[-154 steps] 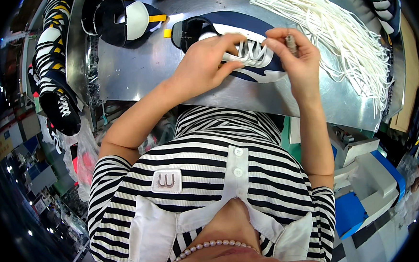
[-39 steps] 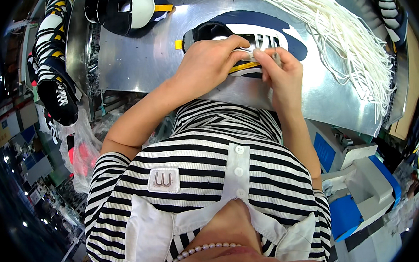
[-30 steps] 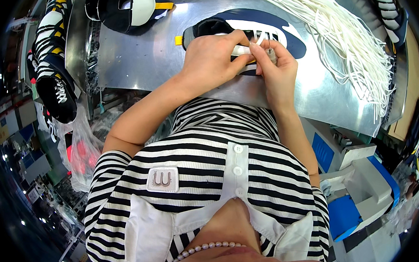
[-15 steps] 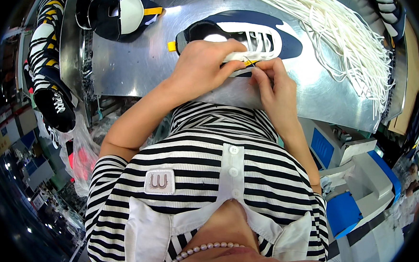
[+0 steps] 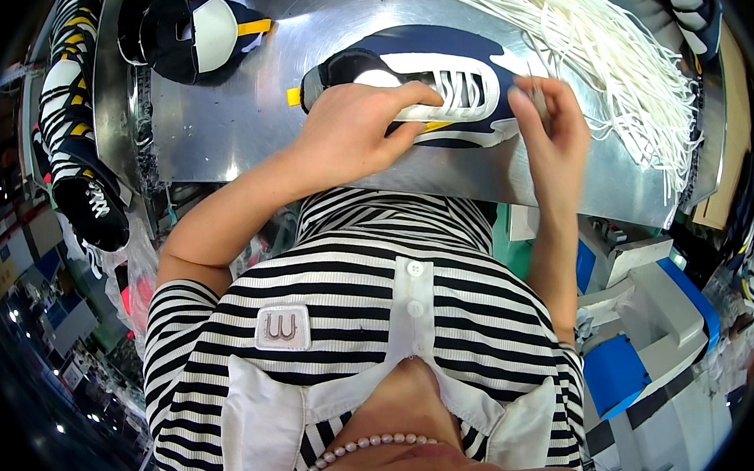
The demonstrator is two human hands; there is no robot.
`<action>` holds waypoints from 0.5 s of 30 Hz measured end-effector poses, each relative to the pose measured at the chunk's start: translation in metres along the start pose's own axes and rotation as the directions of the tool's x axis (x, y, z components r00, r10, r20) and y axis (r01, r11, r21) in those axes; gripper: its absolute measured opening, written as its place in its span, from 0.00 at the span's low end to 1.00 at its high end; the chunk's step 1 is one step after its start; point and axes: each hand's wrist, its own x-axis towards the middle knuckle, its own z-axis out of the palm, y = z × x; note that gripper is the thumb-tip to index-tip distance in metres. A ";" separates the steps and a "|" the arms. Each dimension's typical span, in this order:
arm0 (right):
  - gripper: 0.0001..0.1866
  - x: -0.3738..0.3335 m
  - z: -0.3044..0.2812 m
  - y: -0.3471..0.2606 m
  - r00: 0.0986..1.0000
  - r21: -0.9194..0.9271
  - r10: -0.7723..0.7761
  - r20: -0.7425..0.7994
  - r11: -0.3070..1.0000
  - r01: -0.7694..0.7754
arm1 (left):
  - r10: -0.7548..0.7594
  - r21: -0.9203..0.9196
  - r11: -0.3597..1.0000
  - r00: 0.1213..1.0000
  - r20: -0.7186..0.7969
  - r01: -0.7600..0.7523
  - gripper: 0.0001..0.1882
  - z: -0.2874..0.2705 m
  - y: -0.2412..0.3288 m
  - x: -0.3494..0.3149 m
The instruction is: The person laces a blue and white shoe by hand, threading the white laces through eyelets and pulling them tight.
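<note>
A navy and white shoe upper (image 5: 389, 42) with a yellow heel tab lies on its side across the metal table, toe to the right. White lace (image 5: 459, 89) runs in several rows across its opening. My left hand (image 5: 349, 130) is closed on the near edge of the upper beside the lacing, thumb and fingers gripping the white eyelet strip. Just past the toe, above the table, my right hand (image 5: 560, 130) is raised with thumb and fingers curled together. Something thin seems to be in its fingers, but blur hides what it is.
A large bundle of white laces (image 5: 612, 68) spreads over the right of the metal table (image 5: 228, 136). Another shoe upper (image 5: 203, 39) stands at the upper left. Stacked shoes (image 5: 77, 131) line the left edge. A grey and blue machine (image 5: 647, 338) sits below on the right.
My right hand has pulled away from the near edge of the upper, moving right and farther out past the toe. My left hand still grips the upper.
</note>
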 end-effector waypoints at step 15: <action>0.09 0.035 0.011 0.022 0.974 -0.391 -0.126 0.187 0.900 0.191 | -0.016 0.049 0.998 0.982 -0.189 0.025 0.15 0.004 0.004 0.000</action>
